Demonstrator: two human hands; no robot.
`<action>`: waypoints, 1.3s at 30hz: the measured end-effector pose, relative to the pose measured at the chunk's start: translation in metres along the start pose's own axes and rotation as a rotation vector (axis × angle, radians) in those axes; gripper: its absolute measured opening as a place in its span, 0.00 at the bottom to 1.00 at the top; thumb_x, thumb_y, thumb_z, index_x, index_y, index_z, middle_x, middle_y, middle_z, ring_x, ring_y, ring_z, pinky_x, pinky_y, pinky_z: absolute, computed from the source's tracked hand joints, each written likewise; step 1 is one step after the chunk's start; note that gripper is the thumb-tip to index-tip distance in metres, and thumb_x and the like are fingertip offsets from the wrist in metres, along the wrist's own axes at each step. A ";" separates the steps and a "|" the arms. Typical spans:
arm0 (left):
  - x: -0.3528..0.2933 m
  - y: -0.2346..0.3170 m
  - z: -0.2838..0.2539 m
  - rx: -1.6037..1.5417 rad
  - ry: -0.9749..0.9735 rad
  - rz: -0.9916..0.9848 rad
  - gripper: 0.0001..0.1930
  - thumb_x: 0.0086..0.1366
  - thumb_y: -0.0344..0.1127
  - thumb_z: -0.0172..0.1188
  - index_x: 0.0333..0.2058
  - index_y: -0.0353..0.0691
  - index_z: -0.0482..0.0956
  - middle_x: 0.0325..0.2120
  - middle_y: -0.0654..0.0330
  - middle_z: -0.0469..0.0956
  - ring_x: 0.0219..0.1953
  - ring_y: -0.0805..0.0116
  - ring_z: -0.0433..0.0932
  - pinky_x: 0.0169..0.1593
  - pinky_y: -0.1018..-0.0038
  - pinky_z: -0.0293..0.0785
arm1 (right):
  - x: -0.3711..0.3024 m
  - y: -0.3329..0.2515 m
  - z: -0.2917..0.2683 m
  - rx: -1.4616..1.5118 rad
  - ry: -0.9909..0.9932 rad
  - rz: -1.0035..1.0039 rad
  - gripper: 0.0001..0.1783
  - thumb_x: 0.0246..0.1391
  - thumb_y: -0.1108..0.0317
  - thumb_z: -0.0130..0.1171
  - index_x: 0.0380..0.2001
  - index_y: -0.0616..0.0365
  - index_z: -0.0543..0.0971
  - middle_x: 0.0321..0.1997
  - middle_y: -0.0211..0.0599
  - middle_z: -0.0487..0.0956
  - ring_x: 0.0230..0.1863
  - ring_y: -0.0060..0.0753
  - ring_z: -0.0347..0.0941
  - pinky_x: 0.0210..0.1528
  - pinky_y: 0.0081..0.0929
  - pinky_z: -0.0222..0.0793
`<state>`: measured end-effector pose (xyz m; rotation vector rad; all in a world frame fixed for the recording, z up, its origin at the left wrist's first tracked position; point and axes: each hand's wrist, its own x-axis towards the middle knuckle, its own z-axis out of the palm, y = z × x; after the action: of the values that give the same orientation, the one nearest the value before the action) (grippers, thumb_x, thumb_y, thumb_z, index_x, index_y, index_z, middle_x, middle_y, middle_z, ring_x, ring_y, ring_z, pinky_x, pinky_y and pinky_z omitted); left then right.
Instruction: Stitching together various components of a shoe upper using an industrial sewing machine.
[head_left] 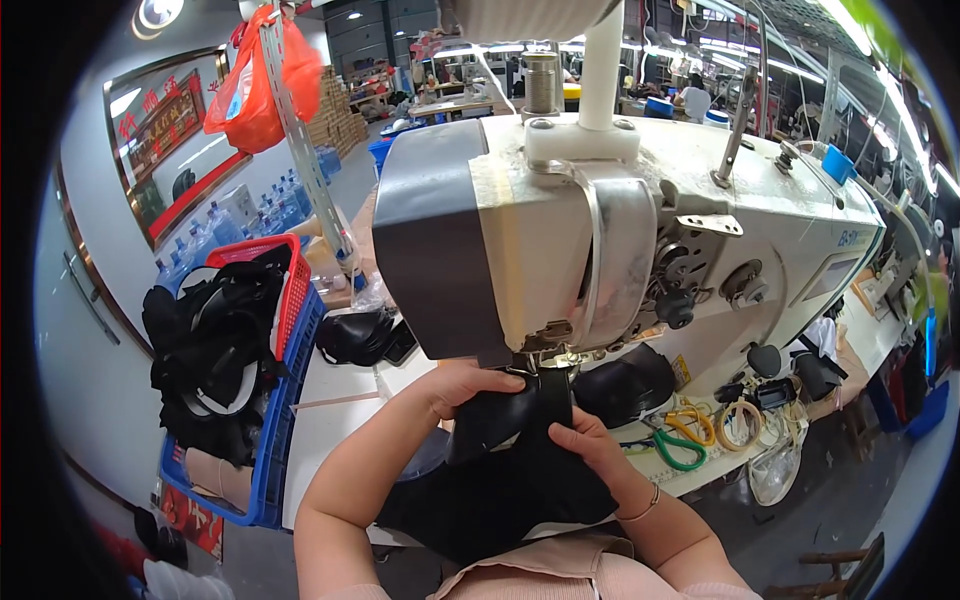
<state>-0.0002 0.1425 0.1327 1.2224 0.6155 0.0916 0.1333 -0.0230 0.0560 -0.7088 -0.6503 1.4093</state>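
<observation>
An industrial sewing machine [540,230] stands before me, its presser foot [552,360] low over the work. A black leather-like piece [490,420] lies under the foot, a black strap [553,400] running along it. My left hand [475,383] holds the piece close to the foot, thumb on top and the other fingers hidden beneath. To the right, my right hand [590,447] pinches the work by the strap. Softer black fabric [470,510] from the same work hangs toward my lap.
A blue crate [275,440] and a red basket [298,290], filled with black pieces, stand at left. Black shaped pieces [355,337] lie beside the machine. Right of my hand are green-handled scissors [680,452], orange-handled scissors [690,422] and a tape roll [738,425]. A red bag [265,90] hangs from a post.
</observation>
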 end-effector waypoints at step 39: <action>0.084 -0.074 0.130 -1.292 -0.216 0.479 0.11 0.62 0.30 0.55 0.42 0.51 0.70 0.42 0.69 0.75 0.47 0.68 0.73 0.46 0.76 0.70 | -0.058 -0.044 -0.122 -1.318 1.021 -1.296 0.06 0.55 0.74 0.50 0.37 0.61 0.71 0.34 0.37 0.72 0.32 0.29 0.71 0.35 0.23 0.67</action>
<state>0.1147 0.0378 0.0598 0.0794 -0.0178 0.6429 0.2513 -0.0888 0.0124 -1.4324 -0.8553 -0.7687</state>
